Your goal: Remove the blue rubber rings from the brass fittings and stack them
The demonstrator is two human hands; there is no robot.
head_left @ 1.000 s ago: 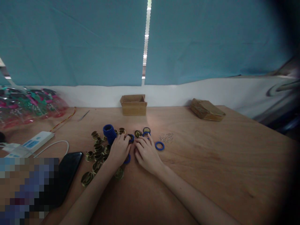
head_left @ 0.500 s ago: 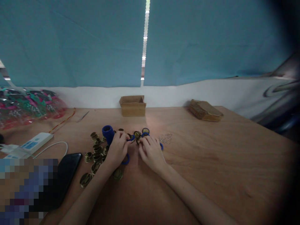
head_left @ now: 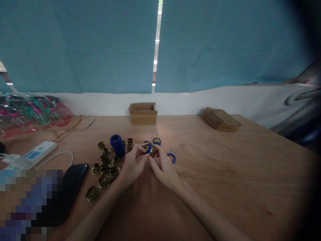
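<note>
Between my hands is a blue ring (head_left: 149,148) against a brass-coloured round part (head_left: 151,149). My left hand (head_left: 134,164) pinches the blue ring from the left. The fingers of my right hand (head_left: 164,164) close on the brass part from the right. A stack of blue rings (head_left: 117,146) stands left of my left hand, with several brass cups (head_left: 105,169) scattered around and in front of it. Just behind my right fingers lies a brass part with a blue rim (head_left: 156,141). A loose blue ring (head_left: 171,158) lies right of them.
Small metallic bits (head_left: 178,149) lie to the right. An open cardboard box (head_left: 143,117) and a flattened one (head_left: 221,119) stand at the back. At left are a black phone (head_left: 71,184), a white power strip (head_left: 38,154), a cable and plastic-wrapped items (head_left: 35,112).
My left hand has moved right, away from the ring stack, bringing a blue ring to the brass part at my right hand. The hands are now closer together.
</note>
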